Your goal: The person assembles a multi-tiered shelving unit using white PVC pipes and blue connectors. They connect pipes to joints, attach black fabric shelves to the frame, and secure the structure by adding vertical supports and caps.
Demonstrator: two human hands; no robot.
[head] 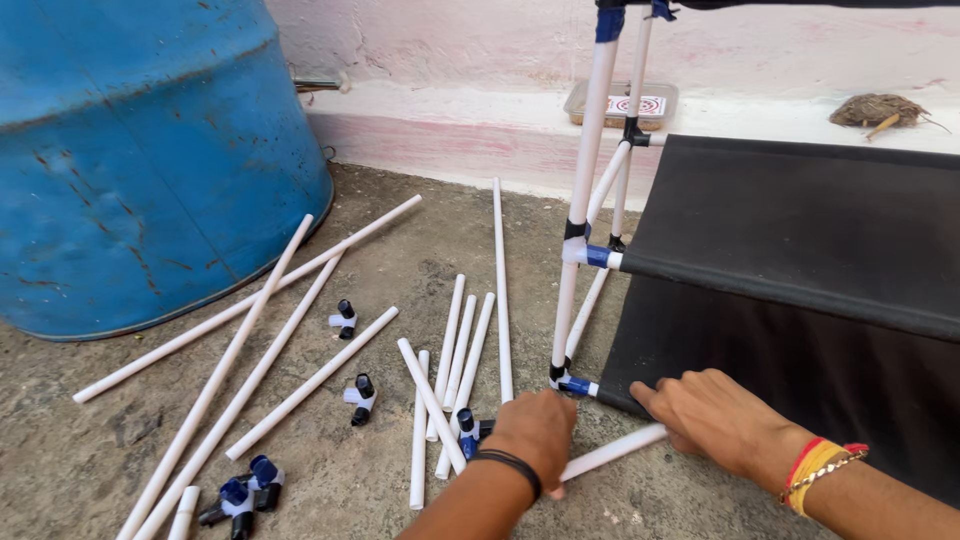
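Observation:
My left hand [538,430], with a black band on the wrist, grips the lower end of a white pipe [612,452] near the rack's bottom corner joint [572,385]. My right hand [715,418], wearing red and yellow threads, rests on the same pipe and on the edge of the lowest black fabric shelf [800,370]. The rack's white upright pipes [585,190] rise from that corner, with blue and black connectors and another black fabric shelf [800,225] above.
A big blue drum [140,150] stands at the left. Several loose white pipes [300,300] and small black-and-blue connectors [358,397] lie scattered on the rough concrete ground. A pink-white wall ledge [470,110] with a tray and a nest-like clump runs behind.

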